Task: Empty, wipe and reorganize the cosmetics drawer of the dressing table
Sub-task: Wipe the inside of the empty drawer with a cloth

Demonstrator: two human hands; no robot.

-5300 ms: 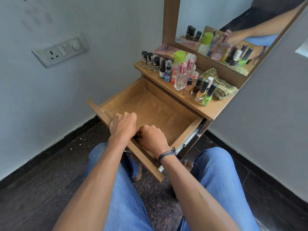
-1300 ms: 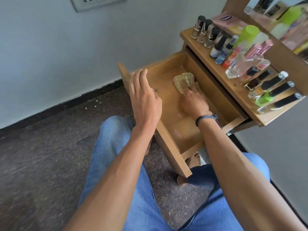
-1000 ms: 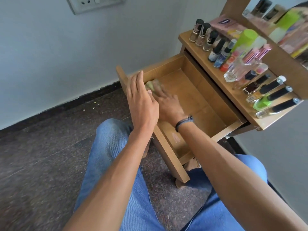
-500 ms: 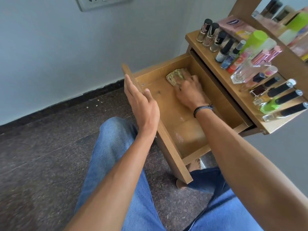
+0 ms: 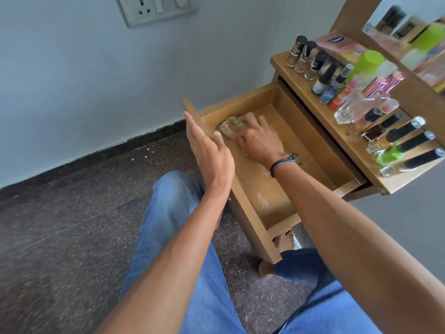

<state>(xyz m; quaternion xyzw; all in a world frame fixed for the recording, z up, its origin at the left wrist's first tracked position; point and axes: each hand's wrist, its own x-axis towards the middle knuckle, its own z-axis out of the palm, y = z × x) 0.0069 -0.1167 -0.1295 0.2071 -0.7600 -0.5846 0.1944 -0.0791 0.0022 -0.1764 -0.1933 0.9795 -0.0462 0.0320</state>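
The cloth (image 5: 228, 127) lies in the open drawer (image 5: 255, 179), in the corner by the drawer front nearest the wall. It is blurred and mostly hidden under my right hand (image 5: 260, 141), whose fingers are spread, pressing it down. My left hand (image 5: 209, 150) rests against the drawer front, fingers straight and together; bottles (image 5: 395, 133) crowd the bench (image 5: 409, 183), and the mirror (image 5: 414, 32) is cut off.

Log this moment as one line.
stage: wiping | right hand: presses cloth on drawer floor | left hand: open, at drawer front | bottles: on tabletop
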